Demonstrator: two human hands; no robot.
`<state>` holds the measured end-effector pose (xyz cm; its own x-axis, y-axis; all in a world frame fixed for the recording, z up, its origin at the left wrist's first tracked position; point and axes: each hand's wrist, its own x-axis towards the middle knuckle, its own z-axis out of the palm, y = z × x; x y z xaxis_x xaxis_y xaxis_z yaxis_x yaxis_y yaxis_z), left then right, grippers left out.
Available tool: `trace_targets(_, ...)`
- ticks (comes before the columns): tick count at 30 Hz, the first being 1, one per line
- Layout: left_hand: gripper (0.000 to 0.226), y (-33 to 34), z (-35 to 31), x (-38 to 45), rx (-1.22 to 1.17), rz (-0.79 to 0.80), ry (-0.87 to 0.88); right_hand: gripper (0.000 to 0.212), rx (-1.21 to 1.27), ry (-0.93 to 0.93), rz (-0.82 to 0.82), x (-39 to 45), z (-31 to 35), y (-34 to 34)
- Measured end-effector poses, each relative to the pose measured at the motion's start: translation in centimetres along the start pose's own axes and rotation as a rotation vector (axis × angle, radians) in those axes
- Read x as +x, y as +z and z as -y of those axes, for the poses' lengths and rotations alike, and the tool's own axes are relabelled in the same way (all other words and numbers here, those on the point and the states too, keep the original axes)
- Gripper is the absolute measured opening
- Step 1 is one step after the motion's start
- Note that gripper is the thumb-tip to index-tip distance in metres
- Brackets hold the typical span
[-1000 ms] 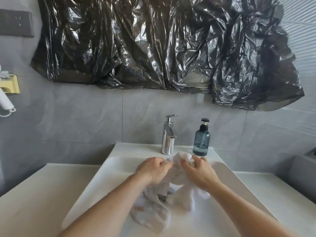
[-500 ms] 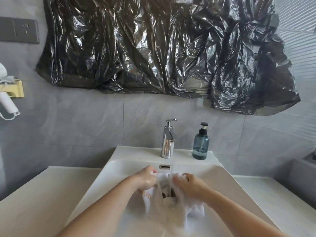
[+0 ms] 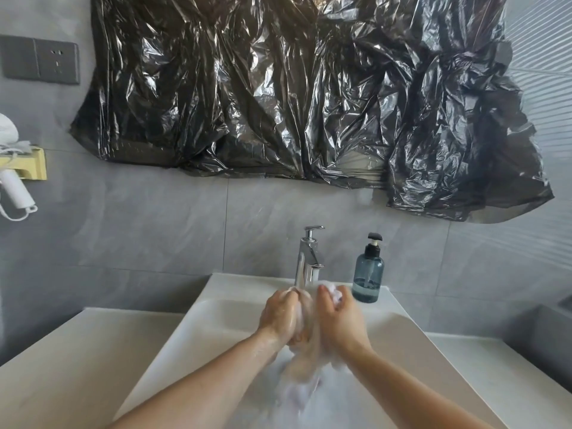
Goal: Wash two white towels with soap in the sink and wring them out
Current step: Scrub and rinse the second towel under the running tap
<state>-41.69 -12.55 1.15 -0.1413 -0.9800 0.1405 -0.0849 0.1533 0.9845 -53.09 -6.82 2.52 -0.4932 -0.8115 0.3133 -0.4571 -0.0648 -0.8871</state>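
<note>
Scrubbing in the head view: my left hand point(image 3: 280, 317) and right hand point(image 3: 337, 318) both grip a wet white towel point(image 3: 305, 363), fingers curled round the bunched cloth, knuckles facing each other w/ the fabric pressed between them. I hold it up close under the faucet point(image 3: 308, 258) so the water meets the bunch, and over the sink point(image 3: 216, 323) so the drips and suds fall back into the basin. The top of the cloth pokes out above my right thumb; the rest hangs down blurred and foamy between my wrists into the basin. My forearms look wet and slick. I judge this is the soaping/rubbing stage, not wringing yet. I can't tell whether both towels are in this bunch or just one; the blur hides it.

Other stuff, same view: soap bottle point(image 3: 368, 274), blue w/ black pump, stands upright on the sink ledge just right of the faucet, near my right hand, apart from it. Tabletop point(image 3: 62, 351) runs out to both sides of the sink. Black plastic sheet point(image 3: 294, 97) covers the wall above, well clear. Wall socket point(image 3: 40, 60) top left, hair dryer point(image 3: 14, 187) in its holder at the left edge. Only the faucet spout crowds my knuckles if I lift higher.
</note>
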Motion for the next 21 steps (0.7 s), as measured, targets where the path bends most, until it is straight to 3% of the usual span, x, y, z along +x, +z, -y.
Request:
trace_targets(3,0.047,0.9,-1.0,-1.0,0.105,0.031,0.081,0.025,-0.021,0.021,-0.019,0.3,0.0,0.1)
trace_targets(6,0.044,1.1,-1.6,-1.4,0.175,0.061,0.016,0.019,0.019,-0.041,0.053,-1.3,-0.5,0.8)
trace_targets(10,0.036,1.5,-0.3,-0.6,0.113,0.024,0.021,0.022,-0.039,0.019,-0.021,0.7,-0.6,0.2)
trace_targets(14,0.035,0.9,0.5,0.3,0.194,0.012,-0.005,0.022,-0.026,-0.079,0.091,-1.3,-0.2,1.2)
trace_targets(21,0.034,0.1,-0.1,-0.3,0.104,0.067,-0.007,0.025,-0.033,-0.051,0.053,-0.3,1.0,1.5)
